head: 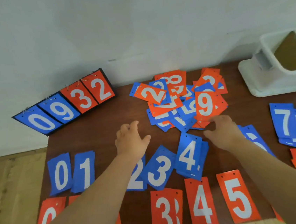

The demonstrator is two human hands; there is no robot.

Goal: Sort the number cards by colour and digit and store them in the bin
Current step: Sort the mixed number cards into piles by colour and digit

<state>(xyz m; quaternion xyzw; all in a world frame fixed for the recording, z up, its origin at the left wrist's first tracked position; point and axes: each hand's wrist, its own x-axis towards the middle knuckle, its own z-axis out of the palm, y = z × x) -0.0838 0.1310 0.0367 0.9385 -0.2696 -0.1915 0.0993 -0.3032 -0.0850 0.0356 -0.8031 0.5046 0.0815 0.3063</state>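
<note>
A loose heap of red and blue number cards (180, 99) lies at the table's far middle, a red 9 (206, 105) on top. Sorted piles run along the near side: blue 0 (59, 174), blue 1 (84, 172), blue 3 (158, 169), blue 4 (190, 156), blue 7 (289, 124); red 3 (166, 214), red 4 (201, 203), red 5 (237, 197). My left hand (130, 141) hovers open left of the heap, holding nothing. My right hand (222, 131) reaches the heap's near edge, fingers on the cards under the red 9; its grip is hidden.
A flip scoreboard (64, 106) reading 0 9 3 2 leans on the wall at the far left. A white bin (268, 79) with a brown inside stands at the far right. My forearms cover the blue 2 pile (137, 178) and some red piles.
</note>
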